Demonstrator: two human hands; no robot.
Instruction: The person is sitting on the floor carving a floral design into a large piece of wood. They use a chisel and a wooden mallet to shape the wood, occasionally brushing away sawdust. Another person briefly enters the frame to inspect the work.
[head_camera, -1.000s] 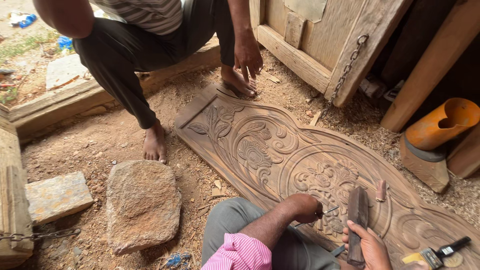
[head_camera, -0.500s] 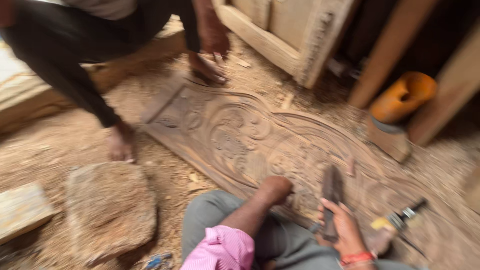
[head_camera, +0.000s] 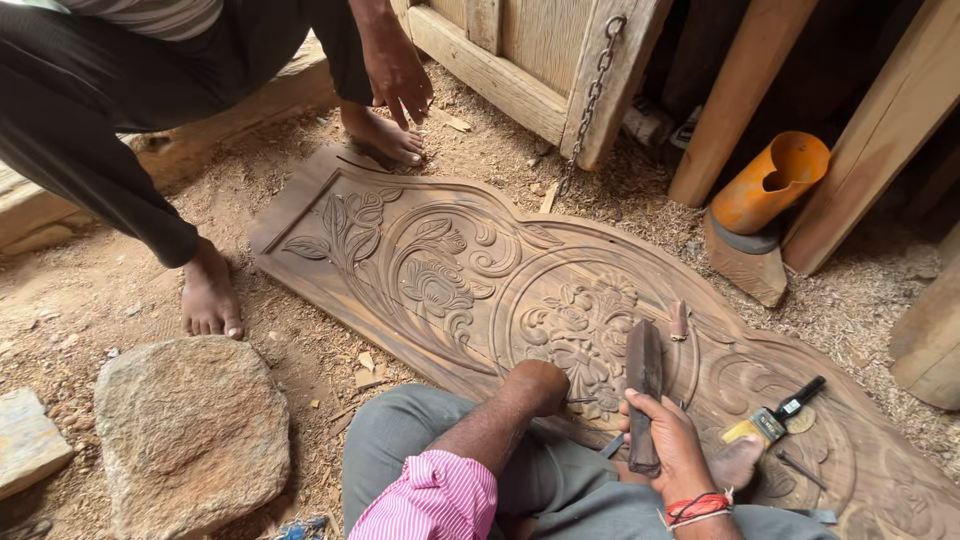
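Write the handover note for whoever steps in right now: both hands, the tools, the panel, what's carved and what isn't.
Right hand: gripping a dark wooden mallet, head up.
Left hand: fisted on the carved panel, apparently holding a thin chisel at the central flower.
Panel lies flat on the sawdust floor; a brush rests on its right part.
Done: leaves, scrolls and the flower medallion are cut.
Left: cannot tell how much detail remains.
A second person crouches at the far end.

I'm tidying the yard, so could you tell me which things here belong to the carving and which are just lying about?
In use: carved panel, mallet in right hand, left hand on the panel, probably holding a chisel.

Lying about: brush, stone, orange pipe, chain.
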